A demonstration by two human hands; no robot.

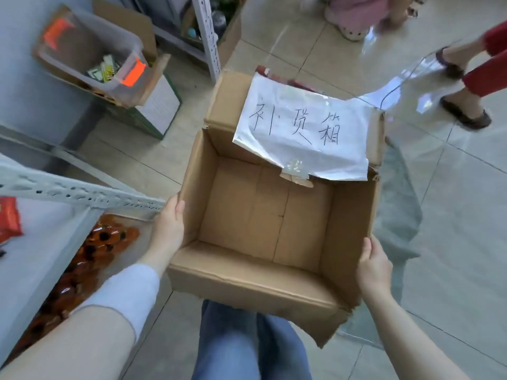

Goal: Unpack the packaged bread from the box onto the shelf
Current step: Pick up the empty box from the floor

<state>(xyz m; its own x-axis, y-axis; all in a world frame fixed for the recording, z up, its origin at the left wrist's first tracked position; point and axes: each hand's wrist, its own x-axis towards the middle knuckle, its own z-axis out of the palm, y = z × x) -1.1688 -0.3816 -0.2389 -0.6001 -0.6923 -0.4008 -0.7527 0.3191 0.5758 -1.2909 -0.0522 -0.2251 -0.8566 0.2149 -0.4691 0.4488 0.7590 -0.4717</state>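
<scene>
Holding the open cardboard box (274,215) in both hands above the tiled floor (452,242).

My left hand (168,229) is wrapping its grip around the box's left wall, thumb over the rim; my right hand (373,266) is clasping the near right corner. The box is showing only its bare bottom, a white handwritten sheet (301,127) taped over its far flap. Orange-wrapped bread packs (90,256) are lying on the shelf (82,192) at my left, beside my sleeve (123,292).

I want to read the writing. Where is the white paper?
In the head view, the white paper is taped on the far flap of the cardboard box, above its open inside, right of the clear plastic bin.
</scene>
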